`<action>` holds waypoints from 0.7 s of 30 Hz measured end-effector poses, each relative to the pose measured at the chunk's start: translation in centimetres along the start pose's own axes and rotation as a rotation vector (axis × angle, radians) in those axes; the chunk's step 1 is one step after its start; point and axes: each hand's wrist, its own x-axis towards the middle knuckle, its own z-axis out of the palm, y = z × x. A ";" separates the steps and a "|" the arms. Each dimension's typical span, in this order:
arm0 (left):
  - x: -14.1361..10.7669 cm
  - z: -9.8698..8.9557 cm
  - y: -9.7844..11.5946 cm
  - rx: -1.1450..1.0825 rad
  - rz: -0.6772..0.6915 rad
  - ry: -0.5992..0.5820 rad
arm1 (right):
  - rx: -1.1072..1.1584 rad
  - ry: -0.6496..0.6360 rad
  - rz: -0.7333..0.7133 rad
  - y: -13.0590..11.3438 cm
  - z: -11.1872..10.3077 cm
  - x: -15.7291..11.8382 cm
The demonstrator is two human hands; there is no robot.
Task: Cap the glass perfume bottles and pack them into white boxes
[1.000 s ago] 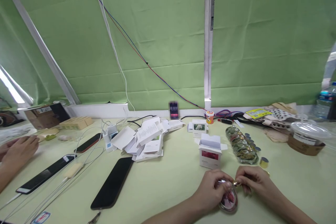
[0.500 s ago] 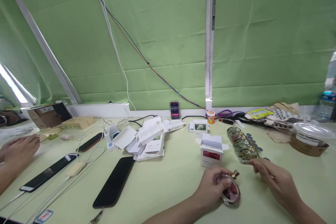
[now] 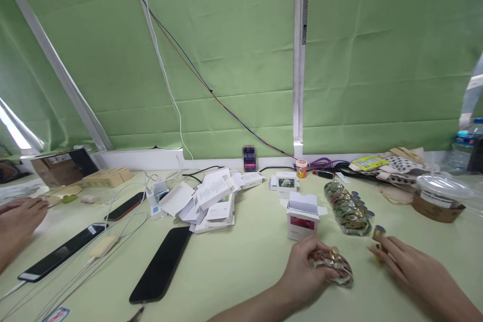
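Near the lower right of the table, my left hand [image 3: 307, 269] grips a round clear glass bottle [image 3: 341, 267] with a gold neck. To its right, the fingers of my right hand [image 3: 405, 259] close on a small gold cap [image 3: 379, 233] with a dark end, apart from the bottle. Behind the hands lies a row of similar round bottles [image 3: 347, 209] packed together, with several more caps [image 3: 363, 206] along its right side. An open white box [image 3: 302, 226] with a red picture stands just behind my left hand.
A white box with a flower picture [image 3: 286, 184] stands farther back. Flattened white boxes [image 3: 215, 201] lie mid-table. Phones [image 3: 160, 264] and white cables spread leftward. Another person's hand [image 3: 22, 219] rests at far left. A lidded plastic bowl [image 3: 439, 198] sits at the right.
My right hand has moved slightly right and toward me, away from the row, and a gold cap now shows at its fingers. The bottle in my left hand has tilted.
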 end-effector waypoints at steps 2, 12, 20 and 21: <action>-0.1 0.0 0.4 0.039 0.012 0.017 | 0.032 -0.131 -0.034 -0.2 0.2 -0.2; -0.2 -0.4 0.5 0.139 0.118 0.050 | 0.885 -0.037 0.080 -8.1 -0.2 4.7; -0.2 -0.1 1.0 0.271 0.142 0.046 | 1.301 -0.108 0.554 -7.6 1.3 4.0; -0.2 -0.1 1.1 0.300 0.148 0.036 | 1.325 -0.116 0.586 -7.6 1.2 3.9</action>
